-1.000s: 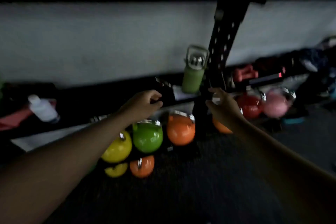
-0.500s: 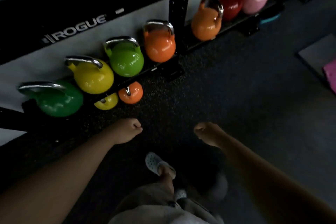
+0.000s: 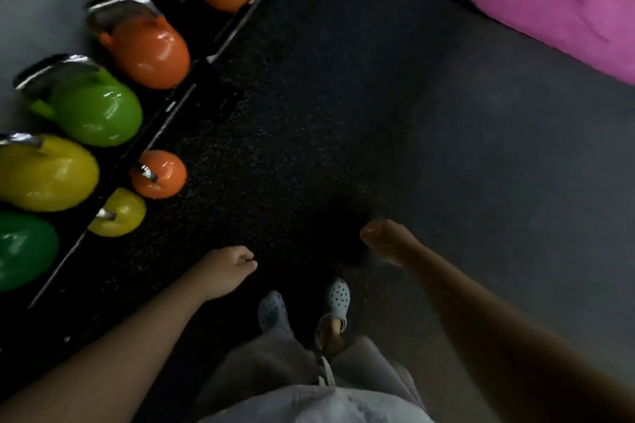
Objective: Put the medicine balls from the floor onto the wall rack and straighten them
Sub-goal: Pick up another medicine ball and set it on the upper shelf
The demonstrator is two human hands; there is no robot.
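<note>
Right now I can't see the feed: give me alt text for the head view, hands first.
Both hands are empty and loosely curled over dark gym floor, left hand and right hand above the person's grey clogs. Coloured kettlebells sit on a low black rack at left, with a small orange kettlebell and a small yellow one beside it; a pink mat lies upper right.

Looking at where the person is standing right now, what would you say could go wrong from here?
The small orange kettlebell and small yellow kettlebell sit on the dark floor near the light perforated clogs, so a sideways step might stub a toe. The pink rolled mat ahead could trip them. No medicine ball shows, and the dim, blurred view makes floor items easy to miss.
</note>
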